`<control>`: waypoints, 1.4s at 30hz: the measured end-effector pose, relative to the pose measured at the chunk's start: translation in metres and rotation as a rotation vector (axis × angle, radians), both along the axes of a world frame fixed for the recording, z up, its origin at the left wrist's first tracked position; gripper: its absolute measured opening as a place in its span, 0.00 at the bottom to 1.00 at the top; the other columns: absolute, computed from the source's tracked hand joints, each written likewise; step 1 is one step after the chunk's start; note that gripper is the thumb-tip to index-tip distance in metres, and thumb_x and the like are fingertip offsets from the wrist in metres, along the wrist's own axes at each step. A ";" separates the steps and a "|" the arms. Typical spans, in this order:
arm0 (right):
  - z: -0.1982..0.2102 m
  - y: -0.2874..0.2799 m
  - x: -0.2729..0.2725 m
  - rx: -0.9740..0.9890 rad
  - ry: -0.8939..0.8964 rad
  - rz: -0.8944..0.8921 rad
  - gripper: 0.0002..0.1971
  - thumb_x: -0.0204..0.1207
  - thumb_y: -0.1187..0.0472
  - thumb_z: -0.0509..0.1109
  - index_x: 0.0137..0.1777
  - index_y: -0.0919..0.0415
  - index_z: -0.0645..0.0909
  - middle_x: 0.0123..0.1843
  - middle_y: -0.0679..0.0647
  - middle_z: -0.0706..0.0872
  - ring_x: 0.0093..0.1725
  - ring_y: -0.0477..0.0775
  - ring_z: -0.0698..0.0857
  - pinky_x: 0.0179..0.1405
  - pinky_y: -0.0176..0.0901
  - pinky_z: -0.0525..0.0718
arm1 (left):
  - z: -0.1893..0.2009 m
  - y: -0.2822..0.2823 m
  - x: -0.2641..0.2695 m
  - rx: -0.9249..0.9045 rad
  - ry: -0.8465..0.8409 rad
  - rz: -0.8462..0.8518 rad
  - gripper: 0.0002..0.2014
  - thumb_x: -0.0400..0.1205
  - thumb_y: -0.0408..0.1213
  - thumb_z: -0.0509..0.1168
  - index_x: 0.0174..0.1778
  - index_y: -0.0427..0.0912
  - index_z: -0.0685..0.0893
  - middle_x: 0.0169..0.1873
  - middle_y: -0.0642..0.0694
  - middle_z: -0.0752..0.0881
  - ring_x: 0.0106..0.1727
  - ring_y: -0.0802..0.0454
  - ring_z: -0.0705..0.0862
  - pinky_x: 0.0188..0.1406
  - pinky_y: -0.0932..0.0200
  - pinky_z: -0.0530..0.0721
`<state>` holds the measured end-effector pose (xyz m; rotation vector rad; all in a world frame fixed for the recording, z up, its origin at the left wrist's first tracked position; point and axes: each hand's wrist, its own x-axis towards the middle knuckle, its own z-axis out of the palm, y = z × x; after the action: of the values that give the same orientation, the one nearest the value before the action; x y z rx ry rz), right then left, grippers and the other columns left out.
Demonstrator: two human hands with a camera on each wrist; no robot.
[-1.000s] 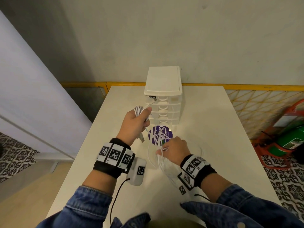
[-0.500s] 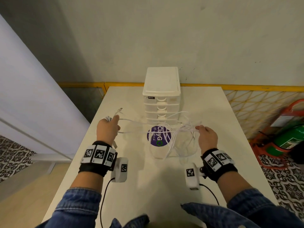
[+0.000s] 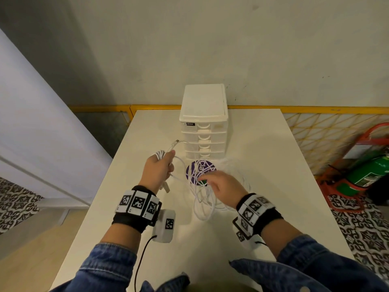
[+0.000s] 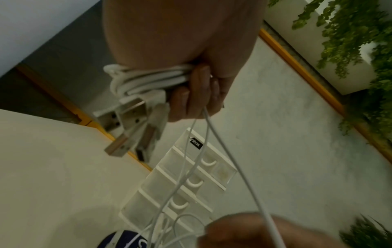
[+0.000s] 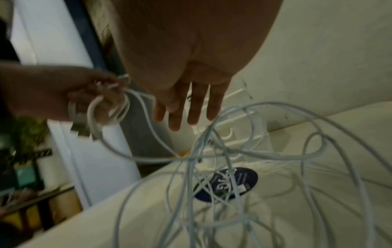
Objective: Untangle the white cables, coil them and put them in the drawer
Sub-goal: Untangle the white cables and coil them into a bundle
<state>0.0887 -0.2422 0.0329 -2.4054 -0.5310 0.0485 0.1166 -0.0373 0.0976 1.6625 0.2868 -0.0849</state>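
Note:
My left hand (image 3: 161, 168) grips a small coil of white cable (image 4: 148, 78) in front of the drawer unit, with several USB plugs (image 4: 127, 117) sticking out of the fist. Two strands run from it down to a loose tangle of white cables (image 3: 202, 204) on the table. My right hand (image 3: 212, 181) hovers over that tangle and a purple lid (image 3: 200, 168). In the right wrist view its fingers (image 5: 186, 110) are straight and hold nothing. The white drawer unit (image 3: 203, 127) stands behind with all drawers pushed in.
The white table (image 3: 263, 165) ends close on the left and right. A yellow railing (image 3: 315, 109) runs behind it. A green cylinder in a red stand (image 3: 366, 171) sits on the floor to the right. A clear tub carries the purple lid.
Half a second ago my hands were spread wide, stretching the cables. Both have since come back to the centre; the right hand has let go and the strands lie slack.

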 end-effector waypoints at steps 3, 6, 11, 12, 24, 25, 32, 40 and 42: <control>-0.006 0.005 -0.001 -0.225 0.180 0.083 0.33 0.75 0.74 0.56 0.79 0.48 0.64 0.76 0.51 0.73 0.71 0.54 0.74 0.68 0.42 0.72 | 0.007 0.001 -0.002 -0.010 -0.024 -0.032 0.16 0.83 0.37 0.64 0.29 0.44 0.69 0.19 0.50 0.68 0.19 0.56 0.65 0.18 0.65 0.62; -0.010 0.003 0.006 -0.462 0.232 0.191 0.37 0.73 0.72 0.57 0.80 0.46 0.59 0.79 0.51 0.66 0.72 0.57 0.71 0.71 0.46 0.70 | 0.009 0.007 -0.005 -0.007 -0.020 -0.040 0.15 0.83 0.37 0.64 0.30 0.44 0.70 0.18 0.51 0.70 0.19 0.57 0.66 0.19 0.65 0.63; -0.010 0.000 0.011 -0.574 0.276 0.209 0.35 0.78 0.69 0.56 0.80 0.40 0.55 0.79 0.54 0.65 0.69 0.61 0.75 0.67 0.48 0.74 | 0.003 0.011 -0.007 0.006 -0.001 -0.044 0.17 0.83 0.38 0.64 0.28 0.44 0.70 0.14 0.54 0.71 0.20 0.55 0.66 0.19 0.65 0.64; -0.010 0.000 0.010 -0.586 0.273 0.214 0.33 0.80 0.66 0.58 0.80 0.39 0.54 0.77 0.56 0.67 0.67 0.61 0.77 0.67 0.49 0.75 | 0.003 0.010 -0.007 0.008 0.000 -0.048 0.17 0.83 0.38 0.64 0.28 0.44 0.70 0.14 0.54 0.71 0.20 0.55 0.66 0.18 0.65 0.64; -0.015 0.004 0.003 -0.554 0.271 -0.014 0.11 0.77 0.63 0.63 0.58 0.60 0.78 0.57 0.56 0.86 0.57 0.59 0.83 0.52 0.41 0.76 | -0.002 0.005 -0.009 0.130 0.002 -0.158 0.15 0.83 0.39 0.64 0.33 0.41 0.70 0.17 0.51 0.71 0.20 0.54 0.67 0.21 0.63 0.65; -0.013 0.002 0.004 -0.434 0.274 -0.080 0.10 0.77 0.64 0.63 0.56 0.58 0.79 0.54 0.54 0.87 0.54 0.57 0.84 0.48 0.38 0.75 | -0.003 0.008 -0.008 0.131 0.000 -0.132 0.14 0.83 0.39 0.64 0.34 0.40 0.70 0.18 0.50 0.71 0.20 0.54 0.67 0.21 0.63 0.65; 0.038 0.004 0.016 0.376 0.166 -0.399 0.08 0.78 0.50 0.67 0.49 0.54 0.77 0.38 0.49 0.87 0.32 0.52 0.87 0.25 0.37 0.78 | -0.029 0.012 -0.003 0.376 0.021 -0.098 0.18 0.82 0.44 0.64 0.31 0.39 0.71 0.23 0.45 0.79 0.25 0.49 0.73 0.34 0.54 0.73; 0.041 -0.046 0.034 1.026 0.226 -0.879 0.07 0.84 0.56 0.54 0.52 0.57 0.71 0.33 0.60 0.84 0.25 0.58 0.82 0.20 0.38 0.76 | -0.047 0.054 0.002 0.550 0.160 0.120 0.19 0.83 0.46 0.61 0.28 0.41 0.75 0.31 0.41 0.86 0.41 0.37 0.84 0.51 0.48 0.80; 0.026 -0.056 0.033 1.009 0.246 -0.985 0.09 0.84 0.58 0.54 0.58 0.60 0.69 0.36 0.59 0.84 0.28 0.57 0.82 0.23 0.41 0.77 | -0.046 0.061 0.002 0.578 0.163 0.179 0.19 0.84 0.46 0.60 0.28 0.40 0.74 0.35 0.39 0.86 0.43 0.37 0.84 0.48 0.51 0.77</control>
<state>0.1216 -0.2986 0.0587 -1.4005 0.6464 -0.2802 0.1181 0.0237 0.0513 2.1966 0.6263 -0.0003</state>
